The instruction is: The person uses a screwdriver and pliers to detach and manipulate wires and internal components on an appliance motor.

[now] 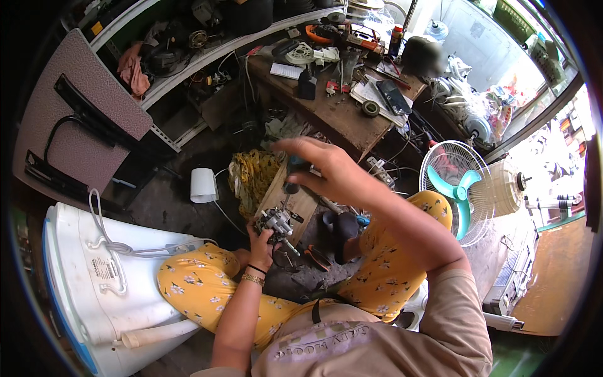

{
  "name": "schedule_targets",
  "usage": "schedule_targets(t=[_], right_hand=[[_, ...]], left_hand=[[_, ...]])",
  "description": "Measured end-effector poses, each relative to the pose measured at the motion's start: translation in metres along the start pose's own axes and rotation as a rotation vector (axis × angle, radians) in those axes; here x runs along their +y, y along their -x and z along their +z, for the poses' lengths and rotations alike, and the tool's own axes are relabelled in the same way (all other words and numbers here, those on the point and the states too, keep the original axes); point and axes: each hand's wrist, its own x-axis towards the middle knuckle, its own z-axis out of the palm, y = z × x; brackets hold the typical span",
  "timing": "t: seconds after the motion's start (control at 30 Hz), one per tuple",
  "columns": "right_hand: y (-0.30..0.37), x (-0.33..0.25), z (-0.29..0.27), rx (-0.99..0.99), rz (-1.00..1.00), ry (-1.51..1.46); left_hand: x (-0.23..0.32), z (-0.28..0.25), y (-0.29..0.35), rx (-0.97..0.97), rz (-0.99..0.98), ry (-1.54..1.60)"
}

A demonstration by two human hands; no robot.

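Observation:
My left hand (260, 246) is closed around a small metal fan motor (276, 221) with a pale shaft sticking out of it, held low between my knees. Over it, my right hand (319, 164) grips the dark blue handle of a screwdriver (293, 186). The thin blade points down and its tip meets the top of the motor; exactly where it seats is too small to see. Beneath the motor lies a wooden board (306, 212). Pliers with orange-and-black handles (318, 258) rest on the floor to the right of my left hand.
A yellow cloth (250, 178) and a white cup-like piece (203, 186) lie ahead on the floor. At the right stands a fan with green blades (461, 191). A white washing machine (94, 270) is at the left. Ahead, a cluttered wooden workbench (339, 119) holds a phone (394, 97).

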Motion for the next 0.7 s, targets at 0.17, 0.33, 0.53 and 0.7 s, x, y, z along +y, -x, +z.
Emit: schedule_targets(t=[0.17,0.33,0.53,0.7], right_hand=[[0.003,0.007,-0.004,0.022,0.012,0.101],[0.008,0.004,0.021,0.209,0.095,0.145],[0.005,0.011,0.027,0.339,0.113,0.123],[-0.018,0.007,-0.015,0.547,-0.124,-0.301]], left_hand=[[0.005,0.005,-0.002,0.033,-0.022,-0.049],[0.002,0.003,0.001,0.063,-0.048,-0.047],[0.001,0.004,-0.005,0.031,0.001,0.02],[0.018,0.015,-0.006,-0.021,0.037,0.148]])
